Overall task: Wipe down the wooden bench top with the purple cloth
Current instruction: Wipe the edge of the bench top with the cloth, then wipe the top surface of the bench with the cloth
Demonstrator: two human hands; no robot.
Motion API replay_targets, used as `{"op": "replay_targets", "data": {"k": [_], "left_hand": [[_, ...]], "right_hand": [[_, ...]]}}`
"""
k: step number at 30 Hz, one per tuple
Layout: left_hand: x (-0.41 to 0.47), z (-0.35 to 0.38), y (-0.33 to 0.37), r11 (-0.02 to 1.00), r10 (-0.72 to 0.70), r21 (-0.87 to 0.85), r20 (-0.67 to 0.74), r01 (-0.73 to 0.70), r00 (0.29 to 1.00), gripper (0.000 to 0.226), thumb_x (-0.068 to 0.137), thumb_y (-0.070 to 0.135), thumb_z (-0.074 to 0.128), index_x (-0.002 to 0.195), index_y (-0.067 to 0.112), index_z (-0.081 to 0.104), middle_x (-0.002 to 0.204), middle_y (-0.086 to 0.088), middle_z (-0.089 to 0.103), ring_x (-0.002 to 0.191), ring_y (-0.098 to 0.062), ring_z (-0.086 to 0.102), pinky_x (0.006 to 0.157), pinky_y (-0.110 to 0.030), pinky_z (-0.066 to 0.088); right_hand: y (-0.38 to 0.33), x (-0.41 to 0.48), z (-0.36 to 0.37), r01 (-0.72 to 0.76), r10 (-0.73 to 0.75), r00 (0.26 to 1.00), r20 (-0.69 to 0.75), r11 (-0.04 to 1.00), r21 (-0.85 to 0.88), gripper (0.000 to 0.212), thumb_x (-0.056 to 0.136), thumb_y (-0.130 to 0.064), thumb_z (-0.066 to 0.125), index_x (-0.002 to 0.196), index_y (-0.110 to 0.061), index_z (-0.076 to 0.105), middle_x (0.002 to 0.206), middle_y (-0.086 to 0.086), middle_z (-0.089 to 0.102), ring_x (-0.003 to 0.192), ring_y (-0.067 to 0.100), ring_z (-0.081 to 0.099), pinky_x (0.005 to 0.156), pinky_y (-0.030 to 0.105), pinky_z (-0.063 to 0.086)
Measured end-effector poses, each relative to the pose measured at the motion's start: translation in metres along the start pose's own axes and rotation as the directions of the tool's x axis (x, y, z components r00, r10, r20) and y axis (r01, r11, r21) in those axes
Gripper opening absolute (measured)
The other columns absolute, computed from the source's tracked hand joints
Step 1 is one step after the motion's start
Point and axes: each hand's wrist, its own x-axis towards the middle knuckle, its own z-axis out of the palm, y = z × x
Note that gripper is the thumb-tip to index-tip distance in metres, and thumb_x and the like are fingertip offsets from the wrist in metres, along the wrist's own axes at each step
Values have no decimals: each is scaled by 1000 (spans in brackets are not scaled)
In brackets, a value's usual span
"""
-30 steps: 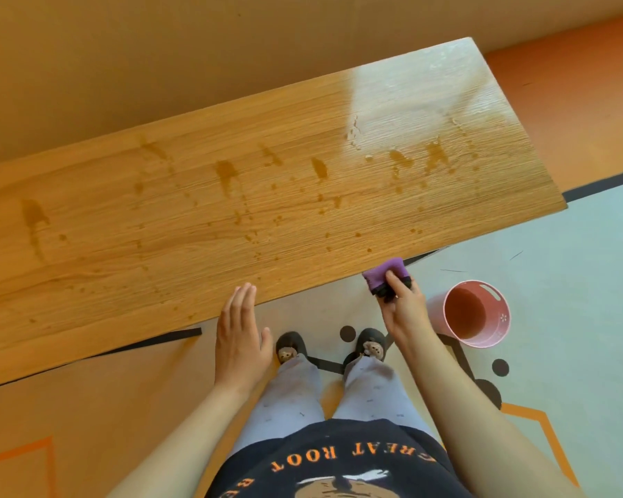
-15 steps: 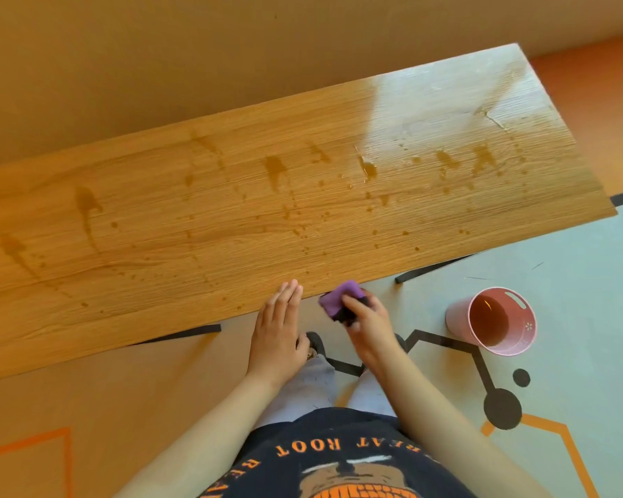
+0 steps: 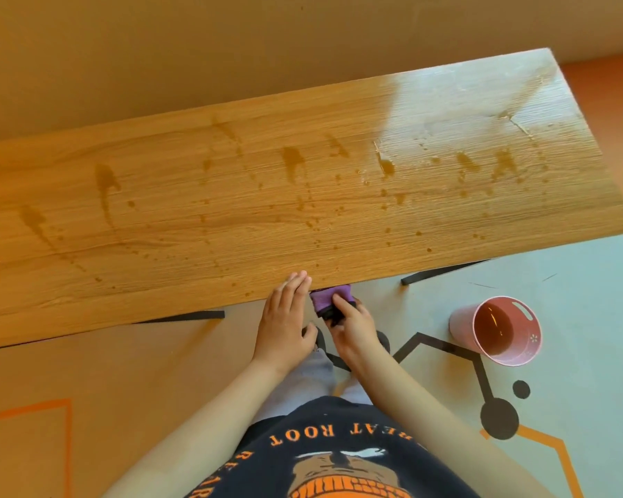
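Wooden surface [image 3: 231,210] has brownish splatters [image 3: 292,159] all along it. The right hand [image 3: 353,325] has its fingers curled round the bunched-up purple cloth [image 3: 330,298] right at the near edge. The left hand [image 3: 285,318] is just beside it, fingers straight, tips over the edge, holding nothing. A pink bucket [image 3: 497,328] sits on the floor [image 3: 572,300] to the right.

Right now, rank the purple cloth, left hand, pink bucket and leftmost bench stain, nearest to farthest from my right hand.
1. purple cloth, held in the right hand.
2. left hand, just left.
3. pink bucket, on the floor, right.
4. leftmost stain, far left on the bench top.
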Motion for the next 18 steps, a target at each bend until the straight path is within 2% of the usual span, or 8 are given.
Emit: {"op": "replay_targets", "data": {"k": [3,6,8,9,11,13,16,18], "left_hand": [[4,-7,3,992,-44,-119,-53,37,998,62,85,18,60,142,17,38,149,6,33,139,-9,21,115,-25,16],[1,-16,12,952,-170,-281,-142,125,975,48,87,21,60,134,22,46,133,13,43,125,3,29,106,-7,18],[-2,-19,23,874,-301,-440,-154,208,941,38,87,26,62,123,27,52,121,18,48,116,6,38,96,-3,24],[-2,-21,30,794,-378,-548,-103,265,920,33,87,29,64,118,29,53,117,18,52,111,4,45,93,-6,31],[0,-22,46,517,-490,-753,130,407,862,33,87,33,65,117,29,53,114,13,59,106,-1,54,91,-16,41],[3,-21,61,235,-478,-835,346,497,807,36,88,34,64,121,21,54,117,4,63,110,-10,57,95,-27,45],[4,-12,76,6,-480,-880,415,475,773,30,91,27,60,118,13,60,113,-10,68,110,-23,62,99,-40,45],[3,-5,79,-168,-528,-908,413,385,743,25,93,18,58,116,9,62,110,-13,70,106,-25,65,97,-40,49]], "right_hand": [[-18,-5,-6,-17,18,997,70,1000,-13,16,93,2,49,107,0,55,96,18,63,88,25,63,77,33,51],[-43,-11,-8,24,-21,995,96,999,-33,15,93,-1,51,106,-4,58,95,15,66,89,21,65,75,29,52],[-59,-13,-6,90,-80,995,63,979,-183,12,90,-3,56,99,-10,62,91,11,66,85,19,63,74,27,49],[-64,-15,-6,121,-109,992,57,951,-284,10,89,-5,60,96,-12,63,89,10,65,82,19,60,72,27,46],[-68,-21,-4,144,-121,989,80,892,-429,6,86,-9,64,92,-12,64,86,11,63,77,20,57,66,28,45],[-65,-28,0,127,-77,989,124,870,-476,4,86,-11,65,90,-10,65,83,11,64,73,19,61,62,26,49],[-57,-34,5,118,-19,980,197,857,-501,5,87,-12,64,89,-8,65,86,10,68,82,20,67,73,33,56],[-58,-33,7,179,-39,971,238,781,-599,6,86,-18,65,88,-12,67,86,4,70,85,17,68,79,35,55]]}}
